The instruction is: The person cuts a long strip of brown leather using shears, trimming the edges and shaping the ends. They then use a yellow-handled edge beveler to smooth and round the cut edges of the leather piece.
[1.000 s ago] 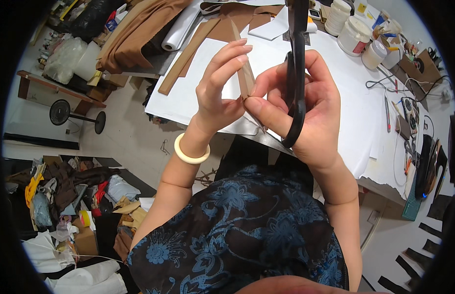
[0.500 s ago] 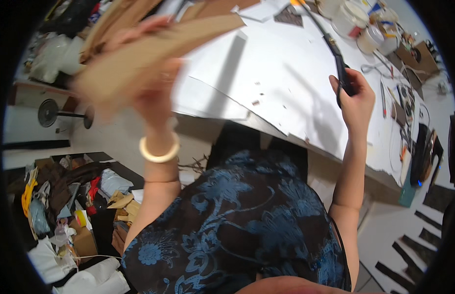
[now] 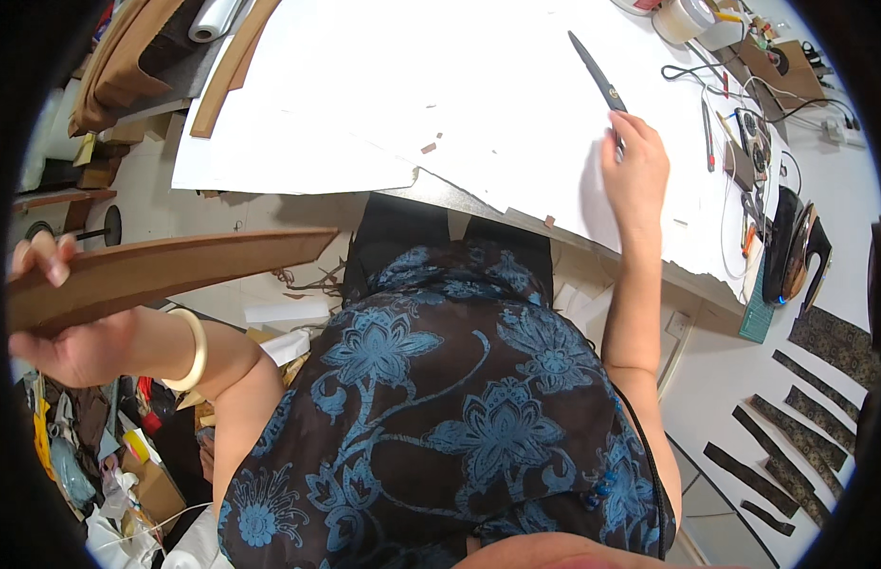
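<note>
My left hand [image 3: 85,349] is closed around a long brown tapering strip [image 3: 175,275], at the far left off the table's edge. Fingers curl over its upper side and the rest of the hand lies beneath, while the pointed end reaches right toward my body. Whether it is leather or card I cannot tell. On the white-covered table [image 3: 345,95], my right hand [image 3: 639,171] grips the handles of black scissors [image 3: 598,76]. Their blades are together and point away to the upper left; the handles are mostly hidden under my fingers. Small brown scraps [image 3: 429,147] lie between.
Brown strips [image 3: 222,85] and a white roll [image 3: 213,19] lie at the back left. Cables, pens and a remote [image 3: 751,133] crowd the right edge, beside an iron [image 3: 817,251]. Dark patterned pieces [image 3: 800,427] lie on the right. A heap of scraps [image 3: 90,427] is lower left.
My left hand has swung the brown strip from above the table down to the left, past its edge. The scissors have come down to the table, and my right hand has shifted left.
</note>
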`<state>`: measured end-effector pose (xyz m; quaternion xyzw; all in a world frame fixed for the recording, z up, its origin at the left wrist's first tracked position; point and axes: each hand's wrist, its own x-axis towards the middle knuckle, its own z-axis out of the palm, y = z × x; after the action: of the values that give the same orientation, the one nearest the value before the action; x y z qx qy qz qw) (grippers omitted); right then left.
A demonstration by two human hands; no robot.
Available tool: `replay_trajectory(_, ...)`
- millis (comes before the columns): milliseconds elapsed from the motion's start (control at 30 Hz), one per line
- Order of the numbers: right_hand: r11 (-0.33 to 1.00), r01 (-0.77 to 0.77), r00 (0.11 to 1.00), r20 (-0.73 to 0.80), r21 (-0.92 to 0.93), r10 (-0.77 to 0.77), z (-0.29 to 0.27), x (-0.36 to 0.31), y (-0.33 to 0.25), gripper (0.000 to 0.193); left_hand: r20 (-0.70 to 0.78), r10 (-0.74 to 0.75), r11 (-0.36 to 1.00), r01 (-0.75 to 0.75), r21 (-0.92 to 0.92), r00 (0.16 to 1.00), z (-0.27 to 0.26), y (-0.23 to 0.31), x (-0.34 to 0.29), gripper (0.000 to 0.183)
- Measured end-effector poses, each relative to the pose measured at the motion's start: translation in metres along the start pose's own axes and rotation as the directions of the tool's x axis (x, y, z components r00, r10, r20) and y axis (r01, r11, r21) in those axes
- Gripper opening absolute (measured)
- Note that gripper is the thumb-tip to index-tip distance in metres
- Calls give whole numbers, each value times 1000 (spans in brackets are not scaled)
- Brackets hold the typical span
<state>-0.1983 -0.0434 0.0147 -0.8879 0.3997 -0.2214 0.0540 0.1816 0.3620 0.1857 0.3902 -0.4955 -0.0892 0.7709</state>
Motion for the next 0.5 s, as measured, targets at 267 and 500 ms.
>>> replay_trajectory(267, 983, 177, 968, 169, 46, -183, 85, 49, -44, 75, 126, -121, 979, 97, 180, 985, 38, -50, -14, 68)
replay_trajectory(500, 912, 410, 865, 321, -9, -386, 103, 31, -99, 84, 120, -141, 988, 132, 81, 983, 35, -49, -35, 69)
